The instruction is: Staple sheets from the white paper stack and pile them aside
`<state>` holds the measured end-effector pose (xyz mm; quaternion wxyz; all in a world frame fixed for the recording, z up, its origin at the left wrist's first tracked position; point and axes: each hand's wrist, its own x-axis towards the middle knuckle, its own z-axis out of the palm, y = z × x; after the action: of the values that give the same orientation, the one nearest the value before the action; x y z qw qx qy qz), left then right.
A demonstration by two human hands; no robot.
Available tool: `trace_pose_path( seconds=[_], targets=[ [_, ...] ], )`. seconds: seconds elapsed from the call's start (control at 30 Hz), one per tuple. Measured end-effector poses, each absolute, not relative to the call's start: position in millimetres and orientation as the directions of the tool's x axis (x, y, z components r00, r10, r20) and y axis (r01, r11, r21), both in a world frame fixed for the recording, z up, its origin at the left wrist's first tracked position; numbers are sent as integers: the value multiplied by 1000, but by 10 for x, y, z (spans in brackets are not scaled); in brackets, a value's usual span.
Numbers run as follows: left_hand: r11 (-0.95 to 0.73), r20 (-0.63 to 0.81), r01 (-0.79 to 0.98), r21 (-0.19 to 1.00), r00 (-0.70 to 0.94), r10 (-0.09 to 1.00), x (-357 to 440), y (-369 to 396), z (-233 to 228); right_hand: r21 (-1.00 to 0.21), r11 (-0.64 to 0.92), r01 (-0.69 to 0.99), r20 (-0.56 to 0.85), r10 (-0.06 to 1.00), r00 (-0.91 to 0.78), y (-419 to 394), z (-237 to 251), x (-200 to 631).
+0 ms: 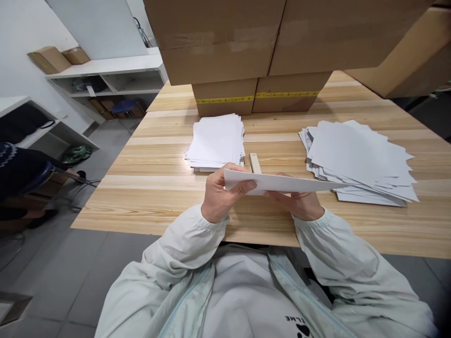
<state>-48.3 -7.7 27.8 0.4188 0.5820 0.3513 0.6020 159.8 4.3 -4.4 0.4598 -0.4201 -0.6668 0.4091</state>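
Observation:
A white sheet of paper, seen nearly edge-on, is held above the front of the table. My left hand grips its left end, thumb on the near face and fingers behind. My right hand holds it from below and behind, right of the middle; the paper hides part of its fingers. Just beyond the sheet lies a slim cream-coloured bar-shaped tool, its near end covered. A fairly neat stack of white paper rests beyond my left hand. To the right is a looser, fanned pile of white paper.
Large cardboard boxes are stacked at the table's back, with another box at the far right. The wooden table's left edge borders a grey floor. White shelves, a blue stool and a seated person are on the left.

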Motion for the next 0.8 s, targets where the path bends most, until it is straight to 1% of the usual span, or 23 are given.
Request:
trace_pose_path(
  seconds=[0.13, 0.2, 0.27, 0.33, 0.37, 0.43, 0.47, 0.53, 0.63, 0.73, 0.8],
  targets=[
    [-331, 334, -83, 940, 23, 942, -439, -111, 241, -919, 358, 166, 364, 931, 4, -60, -80, 1592],
    [-252, 258, -116, 961, 47, 965, -405, -172, 252, -931, 307, 197, 332, 937, 109, -163, -50, 1638],
    [-130, 147, -196, 972, 76, 986, -370, -261, 253, -962, 175, 211, 203, 972, 118, -271, -1, 1714],
    [5, 24, -268, 963, 103, 994, -343, -368, 206, -983, 2, 185, 9, 999, 38, -361, 29, 1801],
    [61, -31, -277, 959, 112, 993, -332, -426, 160, -981, -98, 169, -102, 995, -14, -400, 27, 1842],
    [139, -118, -232, 963, 102, 988, -314, -543, 42, -946, -294, 139, -308, 946, -100, -470, -13, 1916],
    [168, -152, -192, 967, 95, 984, -305, -597, -19, -921, -371, 120, -384, 915, -120, -503, -47, 1951],
    [238, -225, -129, 963, 108, 968, -280, -682, -116, -884, -458, 93, -467, 877, -117, -567, -121, 2022],
    [376, -346, -118, 919, 216, 913, -230, -702, -161, -876, -473, 100, -478, 877, -44, -624, -200, 2135],
    [540, -465, -126, 832, 372, 804, -180, -571, -130, -877, -466, 116, -468, 884, 6, -599, -227, 2220],
    [602, -507, -127, 788, 421, 752, -155, -436, -108, -883, -456, 113, -457, 889, 13, -544, -232, 2243]
  ],
)
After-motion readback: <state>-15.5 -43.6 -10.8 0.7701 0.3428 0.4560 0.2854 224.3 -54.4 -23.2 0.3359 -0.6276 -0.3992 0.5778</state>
